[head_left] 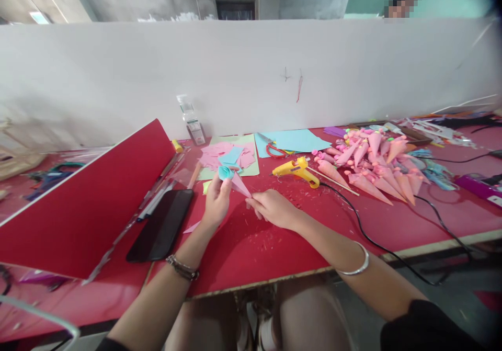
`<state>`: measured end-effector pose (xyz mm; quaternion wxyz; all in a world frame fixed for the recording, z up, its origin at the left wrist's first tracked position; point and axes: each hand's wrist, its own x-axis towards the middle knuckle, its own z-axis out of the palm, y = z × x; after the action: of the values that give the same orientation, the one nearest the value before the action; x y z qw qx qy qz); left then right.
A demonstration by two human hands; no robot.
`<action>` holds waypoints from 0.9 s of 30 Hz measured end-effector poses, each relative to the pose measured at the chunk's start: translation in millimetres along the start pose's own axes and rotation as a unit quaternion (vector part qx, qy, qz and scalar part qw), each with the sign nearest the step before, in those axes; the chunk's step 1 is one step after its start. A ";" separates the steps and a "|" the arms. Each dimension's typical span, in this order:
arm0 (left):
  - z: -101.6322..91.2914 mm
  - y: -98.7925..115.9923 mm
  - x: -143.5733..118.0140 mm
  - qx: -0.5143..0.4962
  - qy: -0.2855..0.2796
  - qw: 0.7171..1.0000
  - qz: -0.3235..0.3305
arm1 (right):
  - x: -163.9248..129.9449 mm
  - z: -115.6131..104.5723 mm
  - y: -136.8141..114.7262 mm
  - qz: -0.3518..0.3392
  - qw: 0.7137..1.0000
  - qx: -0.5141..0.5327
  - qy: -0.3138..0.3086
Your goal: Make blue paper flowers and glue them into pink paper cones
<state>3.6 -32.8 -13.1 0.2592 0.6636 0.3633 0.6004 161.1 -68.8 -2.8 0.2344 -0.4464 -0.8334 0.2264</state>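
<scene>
A pink paper cone [240, 184] is held between my two hands above the red table. My left hand [218, 196] is closed round its wide end, where a light blue paper roll [226, 172] shows at the mouth. The pointed tip is pinched by the fingers of my right hand [273, 207]. Just beyond my hands, pink paper pieces [212, 155] and a small blue strip [231, 155] lie on a pale green sheet [251, 170]. To the right rests a yellow hot glue gun [296, 170] with a black cord.
Many finished-looking pink cones [376, 162] are heaped at the right. Red-handled scissors [275, 150] lie on blue paper sheets [304, 140]. A black phone [162, 225] and a standing red board [90, 204] are on the left. A pump bottle [195, 128] stands by the white partition [243, 74].
</scene>
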 end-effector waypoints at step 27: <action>2.4 7.5 -0.1 -0.096 -0.116 0.988 -0.038 | 2.4 6.4 11.2 0.001 0.997 -0.019 0.070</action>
<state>7.3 -37.1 -7.7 0.3848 0.6861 0.2967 0.5414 163.2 -62.2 -13.9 0.2836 -0.4662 -0.8187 0.1787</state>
